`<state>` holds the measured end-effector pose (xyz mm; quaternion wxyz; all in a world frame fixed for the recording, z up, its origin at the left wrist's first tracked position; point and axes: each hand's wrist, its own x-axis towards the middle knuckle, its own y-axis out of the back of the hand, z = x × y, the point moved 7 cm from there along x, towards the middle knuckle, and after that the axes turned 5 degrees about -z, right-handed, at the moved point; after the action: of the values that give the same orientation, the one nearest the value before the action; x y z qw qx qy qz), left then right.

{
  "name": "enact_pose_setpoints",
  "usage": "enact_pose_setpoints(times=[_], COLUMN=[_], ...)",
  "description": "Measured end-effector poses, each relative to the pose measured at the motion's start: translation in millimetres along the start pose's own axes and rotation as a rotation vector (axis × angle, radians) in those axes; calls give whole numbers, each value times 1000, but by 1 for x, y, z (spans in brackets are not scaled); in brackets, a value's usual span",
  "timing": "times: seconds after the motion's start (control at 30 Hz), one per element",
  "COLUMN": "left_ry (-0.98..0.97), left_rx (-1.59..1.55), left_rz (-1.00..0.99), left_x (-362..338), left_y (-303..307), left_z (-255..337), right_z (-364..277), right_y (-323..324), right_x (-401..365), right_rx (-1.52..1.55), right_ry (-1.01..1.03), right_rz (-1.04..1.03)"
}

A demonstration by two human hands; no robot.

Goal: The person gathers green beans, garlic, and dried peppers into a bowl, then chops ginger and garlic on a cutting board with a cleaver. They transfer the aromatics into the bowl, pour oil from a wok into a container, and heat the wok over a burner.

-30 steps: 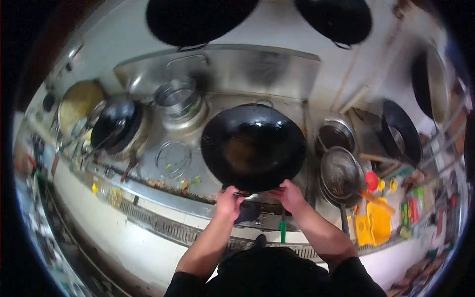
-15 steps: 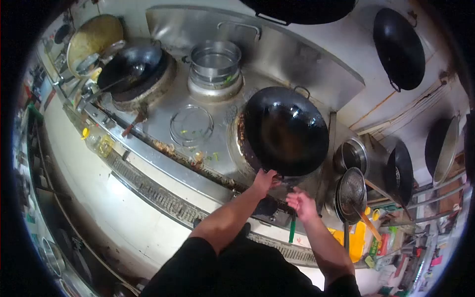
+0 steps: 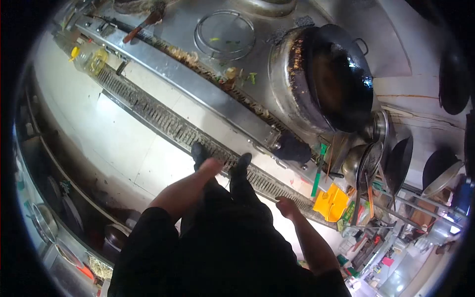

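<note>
My left hand [image 3: 211, 168] hangs in front of my body above the floor grate, smeared by motion, its fingers not distinct. On the other side, my right hand [image 3: 286, 206] is low beside my leg with its fingers curled in, and nothing shows in it. Beyond both hands, a black wok [image 3: 341, 84] sits on the round burner [image 3: 282, 74] at the right of the stove, dark and shiny inside. A dark cloth [image 3: 293, 147] lies on the stove's front edge, apart from both hands.
A wire ring [image 3: 197, 37] rests on the steel stove top among green scraps. An oil jug [image 3: 90, 60] with a yellow cap stands at left. Strainers [image 3: 368, 166] and a yellow container [image 3: 330, 203] are at right. Shelves [image 3: 49, 153] line the lower left.
Both hands have come back from the wok's near rim towards my body. My right hand's fingers have curled in. The view has tipped down; the wok stays on its burner.
</note>
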<state>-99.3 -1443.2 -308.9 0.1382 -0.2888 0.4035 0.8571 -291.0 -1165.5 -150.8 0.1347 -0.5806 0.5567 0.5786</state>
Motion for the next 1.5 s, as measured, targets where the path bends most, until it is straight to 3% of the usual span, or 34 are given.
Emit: enact_pose_setpoints(times=[0.03,0.07,0.1,0.13,0.23,0.3,0.33,0.37,0.43,0.47,0.53,0.57,0.63,0.77,0.87,0.97,1.07,1.1,1.17,1.27,1.3,1.33,1.37,1.43,1.47,1.5], left_ry=[132,34,155,225,272,534,551,565,591,598,611,617,399,416,531,650,584,593,514,617,623,630,636,357,359,272], left_rx=[-223,-80,-146,-241,-187,-1074,-1157,-1241,-1612,-1622,-2027,-2037,-2105,-2366,-2359,-2191,-2307,-2308,-2332,-2398,-2469,-2531,-2529,-2333,-2341,-2421], left_rz=[34,164,159,235,127,562,539,515,509,517,787,797,1138,1191,1183,1222,1202,1204,1098,1174,1013,845,849,860,839,908], left_x=[-6,-7,-18,-6,-22,-26,-28,-27,-3,5,8,22,42,41,42,38,46,45,41,43,55,67,66,66,70,74], left_y=[-8,-21,-9,-34,10,3,20,42,55,71,103,104,111,106,100,100,100,95,92,67,52,36,36,66,66,69], left_z=[-32,-52,-71,-105,-125,-170,-170,-167,-171,-168,-175,-191,-224,-240,-243,-242,-249,-250,-245,-223,-205,-185,-165,-134,-125,-116], right_z=[3,8,18,25,19,12,6,-31,-35,-69,-101,-94,-83,-43,1,15,16,16,-13,-17,-13,1,15,42,60,70], right_y=[0,-3,-7,-9,-3,-9,-10,3,-4,6,15,8,13,14,5,10,5,4,5,-1,-1,-5,-10,-16,-17,-16], right_x=[-3,-5,-3,-1,1,6,14,9,21,12,9,14,20,38,41,40,43,45,52,63,68,73,81,106,109,112], right_rx=[-53,44,74,102,340,390,455,256,263,249,137,246,199,307,495,561,794,791,428,425,425,683,942,1081,1214,1208], right_ry=[-48,-63,-83,-101,-168,-112,-71,-94,-125,-156,-82,-94,-83,-185,-293,-232,-261,-264,-360,-310,-308,-325,-339,-363,-404,-276], right_rz=[-4,-7,-11,-14,33,-3,-28,-58,-116,-141,-171,-170,-163,-165,-175,-172,-173,-180,-226,-226,-228,-227,-225,-180,-117,-89])
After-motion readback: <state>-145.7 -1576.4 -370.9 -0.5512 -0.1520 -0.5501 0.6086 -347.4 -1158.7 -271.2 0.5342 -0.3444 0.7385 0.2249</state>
